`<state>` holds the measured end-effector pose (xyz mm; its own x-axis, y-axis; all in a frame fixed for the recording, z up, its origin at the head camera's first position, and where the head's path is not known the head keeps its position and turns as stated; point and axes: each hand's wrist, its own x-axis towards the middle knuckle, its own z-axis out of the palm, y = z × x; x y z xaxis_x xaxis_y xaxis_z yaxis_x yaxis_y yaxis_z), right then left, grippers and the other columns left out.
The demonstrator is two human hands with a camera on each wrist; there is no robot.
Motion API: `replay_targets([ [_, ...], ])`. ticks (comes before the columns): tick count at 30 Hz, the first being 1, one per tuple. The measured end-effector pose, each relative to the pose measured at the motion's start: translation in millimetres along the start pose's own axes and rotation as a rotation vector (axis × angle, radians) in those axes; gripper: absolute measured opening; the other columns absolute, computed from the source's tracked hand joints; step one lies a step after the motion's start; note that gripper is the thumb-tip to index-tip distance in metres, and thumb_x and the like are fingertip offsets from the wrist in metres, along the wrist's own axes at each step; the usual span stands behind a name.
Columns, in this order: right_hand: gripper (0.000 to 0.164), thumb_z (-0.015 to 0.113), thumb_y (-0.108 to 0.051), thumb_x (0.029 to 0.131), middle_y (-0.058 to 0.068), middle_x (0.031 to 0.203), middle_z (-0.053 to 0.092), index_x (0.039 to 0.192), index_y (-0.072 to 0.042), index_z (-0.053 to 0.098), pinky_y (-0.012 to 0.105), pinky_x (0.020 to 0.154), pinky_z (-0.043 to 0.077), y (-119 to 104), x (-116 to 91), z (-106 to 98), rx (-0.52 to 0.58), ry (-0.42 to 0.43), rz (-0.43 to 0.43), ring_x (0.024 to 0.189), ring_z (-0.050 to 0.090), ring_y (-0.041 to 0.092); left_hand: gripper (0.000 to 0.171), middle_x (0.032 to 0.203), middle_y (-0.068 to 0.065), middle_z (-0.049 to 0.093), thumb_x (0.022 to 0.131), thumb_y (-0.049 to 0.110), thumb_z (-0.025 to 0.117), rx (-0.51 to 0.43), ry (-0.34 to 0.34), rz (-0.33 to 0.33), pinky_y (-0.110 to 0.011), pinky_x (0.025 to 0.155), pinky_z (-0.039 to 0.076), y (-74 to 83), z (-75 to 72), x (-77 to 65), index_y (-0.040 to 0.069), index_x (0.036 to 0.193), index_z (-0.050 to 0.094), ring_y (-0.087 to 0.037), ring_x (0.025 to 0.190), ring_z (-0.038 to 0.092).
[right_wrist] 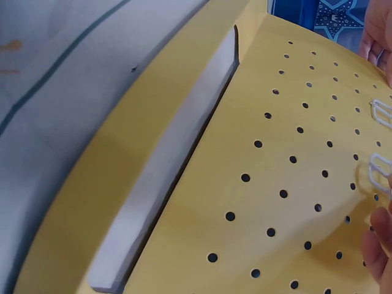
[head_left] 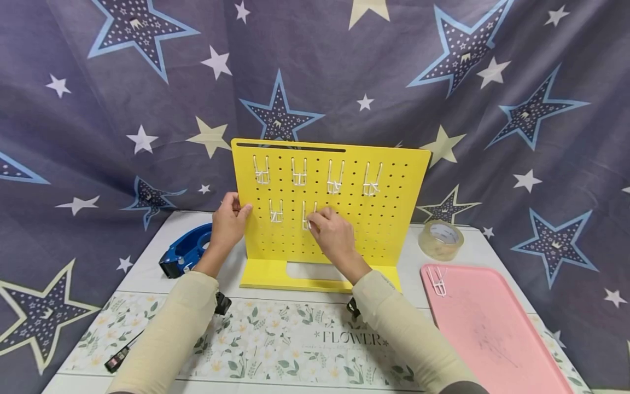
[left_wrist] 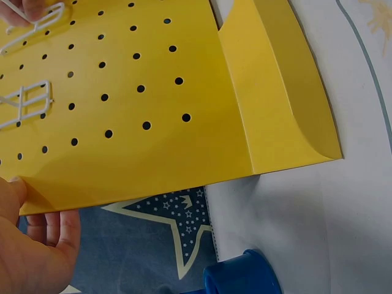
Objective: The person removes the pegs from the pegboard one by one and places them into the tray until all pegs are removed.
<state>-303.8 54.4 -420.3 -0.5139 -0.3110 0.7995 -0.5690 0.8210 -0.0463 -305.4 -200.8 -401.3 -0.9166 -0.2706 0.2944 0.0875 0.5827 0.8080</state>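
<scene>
A yellow pegboard (head_left: 379, 219) stands upright on its folded base. My left hand (head_left: 228, 221) grips its left edge, the thumb on the front face and the other fingers behind, as the left wrist view also shows. With thumb and fingertips, my right hand (head_left: 334, 232) pinches a white wire hook (head_left: 304, 216) against the board in the lower row. Left of it hangs another white hook (head_left: 276, 212). Several more hooks, such as the leftmost one (head_left: 262, 174), line the upper row. Fingers partly cover the pinched hook, so its seating in the holes is hidden.
On the right lies a pink tray (head_left: 482, 328) with a white hook (head_left: 437, 282) in its far left corner. Behind the tray sits a roll of clear tape (head_left: 441, 239). A blue tape dispenser (head_left: 184, 251) is left of the board. Star-patterned cloth (head_left: 315, 65) hangs behind the table.
</scene>
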Motion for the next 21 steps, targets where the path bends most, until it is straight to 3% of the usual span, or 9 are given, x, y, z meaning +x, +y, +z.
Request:
replay_targets([
  [12, 0.006, 0.077, -0.016, 0.091, -0.005, 0.086, 0.068, 0.095, -0.021, 0.078, 0.023, 0.049, 0.047, 2.6, -0.1, -5.0, 0.000, 0.027, -0.064, 0.061, 0.062, 0.010, 0.028, 0.105, -0.015, 0.062, 0.105, 0.026, 0.057, 0.004, -0.004, 0.000, -0.037, 0.082, 0.052, 0.3, 0.0, 0.4, 0.008, 0.126, 0.049, -0.029, 0.096, 0.063],
  [21, 0.007, 0.079, -0.015, 0.089, -0.004, 0.089, 0.071, 0.094, -0.021, 0.078, 0.023, 0.052, 0.051, 6.1, -0.7, -23.5, 0.014, 0.017, -0.077, 0.066, 0.068, 0.010, 0.028, 0.107, -0.015, 0.064, 0.106, 0.027, 0.057, -0.002, -0.009, -0.002, -0.038, 0.084, 0.054, -0.1, -0.2, 0.3, 0.008, 0.126, 0.049, -0.029, 0.096, 0.064],
])
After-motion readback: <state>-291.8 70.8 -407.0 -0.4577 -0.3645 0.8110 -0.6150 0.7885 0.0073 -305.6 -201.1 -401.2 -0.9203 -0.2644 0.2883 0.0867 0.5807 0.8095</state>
